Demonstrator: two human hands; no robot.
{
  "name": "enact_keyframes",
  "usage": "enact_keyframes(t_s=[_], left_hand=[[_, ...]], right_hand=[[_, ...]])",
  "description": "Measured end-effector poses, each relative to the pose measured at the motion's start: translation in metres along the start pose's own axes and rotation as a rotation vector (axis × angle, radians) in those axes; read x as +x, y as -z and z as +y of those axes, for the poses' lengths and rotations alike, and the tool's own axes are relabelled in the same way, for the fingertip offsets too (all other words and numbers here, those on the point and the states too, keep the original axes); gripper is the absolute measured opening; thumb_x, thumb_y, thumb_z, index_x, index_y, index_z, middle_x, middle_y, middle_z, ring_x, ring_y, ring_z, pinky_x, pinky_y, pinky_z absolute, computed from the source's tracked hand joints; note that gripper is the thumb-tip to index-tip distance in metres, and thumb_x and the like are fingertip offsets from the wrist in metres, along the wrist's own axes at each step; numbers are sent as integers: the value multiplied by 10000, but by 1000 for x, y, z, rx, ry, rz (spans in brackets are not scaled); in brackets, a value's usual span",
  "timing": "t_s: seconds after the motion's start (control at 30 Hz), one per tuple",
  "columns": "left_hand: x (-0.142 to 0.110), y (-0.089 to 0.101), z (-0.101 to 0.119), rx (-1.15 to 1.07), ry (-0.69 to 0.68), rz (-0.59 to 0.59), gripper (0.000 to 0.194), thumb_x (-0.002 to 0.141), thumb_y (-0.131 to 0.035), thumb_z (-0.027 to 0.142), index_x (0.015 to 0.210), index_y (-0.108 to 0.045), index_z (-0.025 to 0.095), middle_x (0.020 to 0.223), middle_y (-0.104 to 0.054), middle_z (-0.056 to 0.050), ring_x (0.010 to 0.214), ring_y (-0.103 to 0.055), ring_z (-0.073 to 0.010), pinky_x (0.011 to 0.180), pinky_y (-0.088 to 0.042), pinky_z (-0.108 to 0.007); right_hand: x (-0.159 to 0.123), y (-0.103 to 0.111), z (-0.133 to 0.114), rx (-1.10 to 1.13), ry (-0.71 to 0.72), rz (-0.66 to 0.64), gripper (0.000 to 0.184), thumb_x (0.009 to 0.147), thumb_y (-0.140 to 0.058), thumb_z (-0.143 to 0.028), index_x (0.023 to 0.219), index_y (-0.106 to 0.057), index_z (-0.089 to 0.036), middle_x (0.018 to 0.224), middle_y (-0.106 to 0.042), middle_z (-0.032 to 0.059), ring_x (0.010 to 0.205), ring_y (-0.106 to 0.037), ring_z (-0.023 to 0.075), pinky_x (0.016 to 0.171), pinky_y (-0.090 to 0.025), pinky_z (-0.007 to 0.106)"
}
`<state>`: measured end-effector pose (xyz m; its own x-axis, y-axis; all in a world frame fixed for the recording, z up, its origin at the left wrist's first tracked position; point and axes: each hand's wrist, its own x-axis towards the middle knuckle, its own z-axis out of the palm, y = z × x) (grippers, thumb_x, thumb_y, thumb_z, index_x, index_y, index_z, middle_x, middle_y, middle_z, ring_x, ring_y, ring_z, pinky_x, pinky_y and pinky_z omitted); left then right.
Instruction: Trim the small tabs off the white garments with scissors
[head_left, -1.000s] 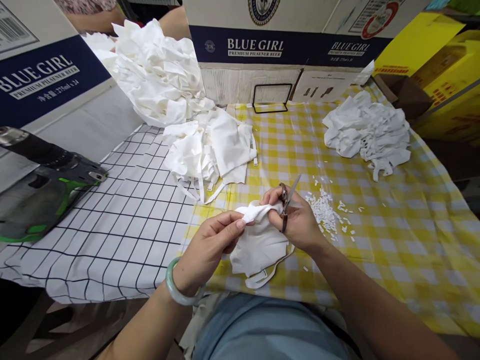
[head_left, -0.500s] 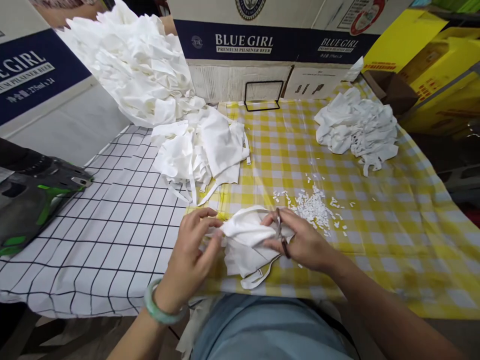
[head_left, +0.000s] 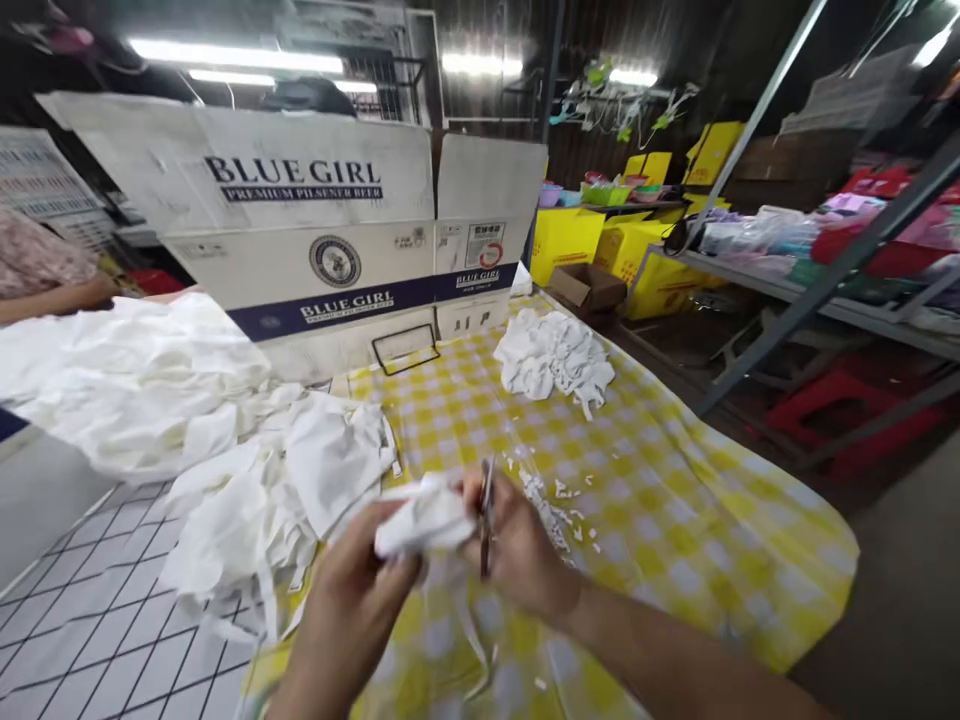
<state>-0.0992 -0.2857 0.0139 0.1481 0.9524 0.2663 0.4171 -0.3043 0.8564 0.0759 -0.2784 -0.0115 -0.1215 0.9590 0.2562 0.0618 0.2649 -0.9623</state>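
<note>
A bunched white cloth piece with thin straps (head_left: 424,522) is held up over the yellow checked cloth. My left hand (head_left: 360,585) grips its left side, fingers closed around the fabric. At its right end is my right hand (head_left: 517,545), closed around dark metal scissors (head_left: 487,515), with its fingertips at the fabric. Motion blurs both hands and the scissors' blades cannot be made out. One strap (head_left: 472,640) hangs below the hands. Beyond my right hand lie small white clippings (head_left: 551,510), and a heap of similar white pieces (head_left: 330,460) is at the left.
A larger white cloth pile (head_left: 135,390) rises at far left, near a person's arm (head_left: 60,297). Another white heap (head_left: 555,355) sits at the back right. Cardboard walls (head_left: 337,210) and a black wire stand (head_left: 406,350) border the back. A metal shelf (head_left: 810,290) stands right.
The view has tilted up and turned right, bringing in the lamps and shelf. Both hands have lifted the white cloth piece off the table, and it is now more bunched up.
</note>
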Motion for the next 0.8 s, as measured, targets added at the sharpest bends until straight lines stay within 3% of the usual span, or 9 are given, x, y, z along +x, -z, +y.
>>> enact_keyframes(t_s=[0.13, 0.23, 0.3, 0.37, 0.4, 0.5, 0.63, 0.73, 0.8], left_hand=[[146, -39, 66, -90, -275, 173, 352, 799, -623, 136, 1145, -620, 197, 1111, -621, -94, 988, -602, -218, 821, -518, -327], [202, -71, 62, -115, -360, 159, 649, 765, -571, 21, 1382, -444, 177, 1387, -467, -165, 1195, -533, -272, 937, -495, -404], [187, -85, 33, 34, -366, 41, 571, 855, -484, 70, 1408, -392, 175, 1446, -430, -178, 1283, -486, -273, 1037, -439, -472], [139, -95, -3, 118, -342, -73, 442, 871, -546, 164, 1311, -504, 171, 1354, -545, -171, 1283, -509, -285, 1059, -435, -488], [110, -97, -21, 160, -320, -118, 434, 834, -624, 204, 1259, -550, 157, 1328, -571, -188, 1263, -531, -313, 1054, -444, -506], [33, -90, -63, 276, -231, -179, 455, 827, -665, 263, 1251, -565, 133, 1362, -549, -244, 1313, -486, -389, 1058, -410, -615], [-8, -41, -85, 389, -174, -177, 462, 910, -560, 316, 1340, -496, 160, 1450, -485, -205, 1396, -405, -335, 1122, -381, -552], [-7, 3, -92, 566, -122, -89, 397, 926, -511, 290, 1298, -530, 151, 1403, -522, -190, 1347, -445, -320, 1106, -404, -512], [1, 22, -99, 655, -54, -10, 398, 920, -491, 252, 1287, -537, 106, 1384, -510, -232, 1318, -443, -365, 1074, -398, -561]], right_hand=[[113, 84, -48, -207, 252, 295, 293, 684, -643, -127, 884, -463, -242, 915, -632, 20, 846, -627, 173, 789, -519, 293], [176, 145, -59, -484, 220, 512, 304, 704, -716, -211, 868, -461, -231, 936, -635, 58, 840, -631, 192, 837, -528, 360], [188, 171, -44, -650, 265, 598, 366, 697, -763, -312, 905, -478, -217, 1014, -639, 97, 920, -634, 226, 913, -507, 428], [177, 182, -14, -753, 319, 649, 434, 682, -782, -424, 939, -511, -203, 1058, -642, 121, 1004, -616, 265, 957, -481, 477], [165, 181, 5, -756, 290, 571, 420, 725, -740, -477, 958, -527, -201, 1058, -650, 120, 996, -623, 265, 943, -489, 479], [117, 161, 61, -651, 9, 23, 359, 837, -585, -541, 931, -581, -194, 975, -694, 102, 943, -665, 266, 897, -522, 473], [62, 127, 91, -629, -112, -236, 394, 802, -644, -478, 1075, -626, -194, 1185, -680, 138, 1096, -643, 318, 985, -478, 516], [48, 109, 76, -586, -152, -368, 333, 833, -630, -470, 1044, -655, -214, 1092, -717, 104, 1011, -679, 283, 911, -525, 441], [55, 90, 64, -576, -126, -307, 285, 808, -671, -452, 974, -653, -221, 996, -729, 79, 934, -687, 260, 858, -533, 407]])
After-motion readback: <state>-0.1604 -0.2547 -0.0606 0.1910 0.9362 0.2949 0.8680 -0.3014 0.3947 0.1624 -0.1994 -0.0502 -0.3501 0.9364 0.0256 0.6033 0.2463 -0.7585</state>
